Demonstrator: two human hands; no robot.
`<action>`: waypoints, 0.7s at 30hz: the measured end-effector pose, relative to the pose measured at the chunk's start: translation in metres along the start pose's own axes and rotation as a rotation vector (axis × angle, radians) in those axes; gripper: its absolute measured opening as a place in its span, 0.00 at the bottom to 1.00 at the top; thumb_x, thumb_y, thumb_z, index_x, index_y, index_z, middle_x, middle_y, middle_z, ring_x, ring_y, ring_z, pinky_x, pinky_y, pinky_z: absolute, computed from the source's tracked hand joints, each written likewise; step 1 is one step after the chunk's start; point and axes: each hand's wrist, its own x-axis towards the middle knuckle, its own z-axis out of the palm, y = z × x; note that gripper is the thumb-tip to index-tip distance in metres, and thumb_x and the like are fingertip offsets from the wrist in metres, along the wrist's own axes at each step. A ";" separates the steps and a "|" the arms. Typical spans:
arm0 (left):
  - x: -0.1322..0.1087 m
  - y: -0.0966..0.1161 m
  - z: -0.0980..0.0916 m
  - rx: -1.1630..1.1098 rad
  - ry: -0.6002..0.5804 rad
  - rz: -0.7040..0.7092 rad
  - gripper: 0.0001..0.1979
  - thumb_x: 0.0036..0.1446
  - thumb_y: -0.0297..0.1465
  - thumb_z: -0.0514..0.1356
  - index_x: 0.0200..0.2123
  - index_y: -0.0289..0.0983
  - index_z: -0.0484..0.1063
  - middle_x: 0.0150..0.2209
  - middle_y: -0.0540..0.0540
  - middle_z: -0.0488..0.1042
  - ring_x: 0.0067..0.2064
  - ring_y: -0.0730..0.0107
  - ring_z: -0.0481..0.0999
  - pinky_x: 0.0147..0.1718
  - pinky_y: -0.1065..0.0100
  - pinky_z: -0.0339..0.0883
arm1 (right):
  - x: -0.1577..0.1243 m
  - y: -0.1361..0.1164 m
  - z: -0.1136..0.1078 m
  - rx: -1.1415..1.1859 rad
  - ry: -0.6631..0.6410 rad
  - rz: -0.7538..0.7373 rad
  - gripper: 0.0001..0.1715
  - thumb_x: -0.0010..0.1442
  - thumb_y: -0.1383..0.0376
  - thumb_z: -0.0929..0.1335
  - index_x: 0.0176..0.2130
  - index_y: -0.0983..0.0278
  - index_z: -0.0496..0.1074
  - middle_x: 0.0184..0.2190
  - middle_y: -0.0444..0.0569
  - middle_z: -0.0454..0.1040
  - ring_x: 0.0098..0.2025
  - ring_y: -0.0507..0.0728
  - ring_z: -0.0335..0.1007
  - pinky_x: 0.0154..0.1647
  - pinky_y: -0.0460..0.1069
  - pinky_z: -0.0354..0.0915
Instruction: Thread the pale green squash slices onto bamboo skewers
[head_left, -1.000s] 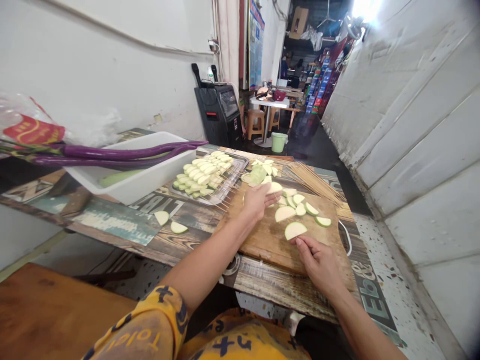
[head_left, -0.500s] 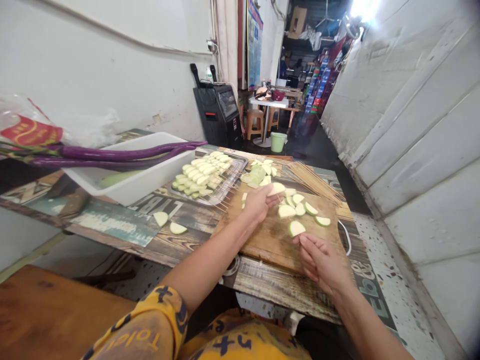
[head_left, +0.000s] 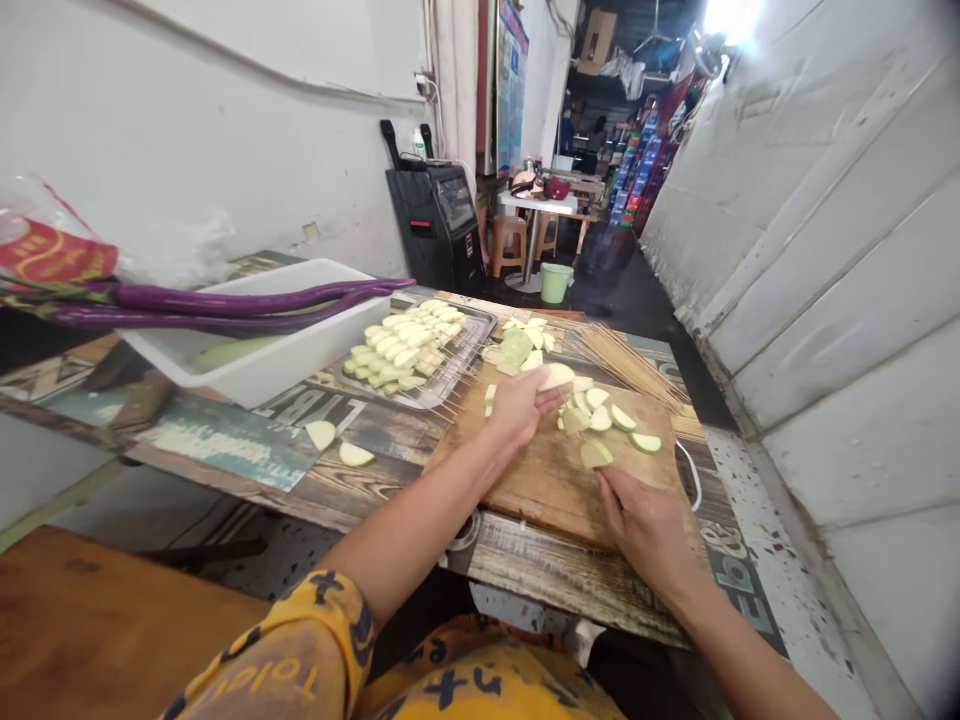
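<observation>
My left hand (head_left: 523, 408) is closed on a pale, green-skinned vegetable slice (head_left: 557, 376) above the far part of the wooden cutting board (head_left: 536, 490). Lower right, my right hand (head_left: 651, 522) pinches the near end of a thin skewer, mostly hidden by fingers and slices. A half-round slice (head_left: 596, 455) sits just beyond those fingertips, and another slice (head_left: 576, 421) lines up behind it, seemingly on the same skewer. Loose slices (head_left: 622, 417) lie on the board around them. Finished skewers of slices (head_left: 405, 345) are stacked on a metal tray (head_left: 480, 328) to the left.
Bare skewers (head_left: 637, 365) lie at the table's far right. Long purple eggplants (head_left: 247, 300) rest across a white tub (head_left: 300, 375). Two slices (head_left: 355, 455) lie on the table at left. A white handle (head_left: 691, 478) juts from the board. Walls stand on both sides.
My right hand has turned, and its fingers have rolled over. The slices beyond it have twisted to show a different, duller face. My left hand stays almost in place with its slice.
</observation>
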 end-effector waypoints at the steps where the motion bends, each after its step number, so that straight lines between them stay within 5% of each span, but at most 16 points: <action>1: 0.000 0.000 0.000 -0.001 -0.011 0.001 0.05 0.51 0.26 0.58 0.32 0.30 0.69 0.32 0.39 0.76 0.35 0.64 0.77 0.42 0.59 0.68 | 0.000 0.001 0.000 -0.025 0.006 -0.013 0.16 0.59 0.62 0.59 0.35 0.65 0.73 0.24 0.50 0.73 0.22 0.54 0.66 0.24 0.47 0.58; 9: 0.000 0.001 -0.002 0.014 0.010 0.038 0.05 0.51 0.27 0.59 0.31 0.29 0.68 0.33 0.38 0.76 0.34 0.63 0.77 0.41 0.59 0.69 | -0.001 -0.006 -0.001 0.364 -0.043 0.089 0.16 0.59 0.61 0.59 0.34 0.65 0.72 0.25 0.48 0.72 0.27 0.54 0.67 0.27 0.46 0.61; 15: 0.002 0.002 -0.004 -0.016 0.063 0.015 0.05 0.51 0.26 0.59 0.32 0.30 0.68 0.31 0.39 0.76 0.37 0.61 0.77 0.41 0.59 0.69 | -0.013 -0.005 0.001 0.667 -0.165 0.332 0.20 0.59 0.56 0.60 0.40 0.68 0.71 0.13 0.39 0.54 0.15 0.47 0.47 0.14 0.43 0.46; 21: 0.004 0.005 -0.006 -0.059 0.115 0.003 0.04 0.50 0.24 0.59 0.32 0.30 0.68 0.31 0.40 0.76 0.37 0.63 0.77 0.41 0.60 0.69 | -0.022 -0.005 0.001 0.651 -0.170 0.346 0.20 0.57 0.57 0.61 0.40 0.69 0.71 0.14 0.40 0.54 0.16 0.47 0.48 0.15 0.43 0.44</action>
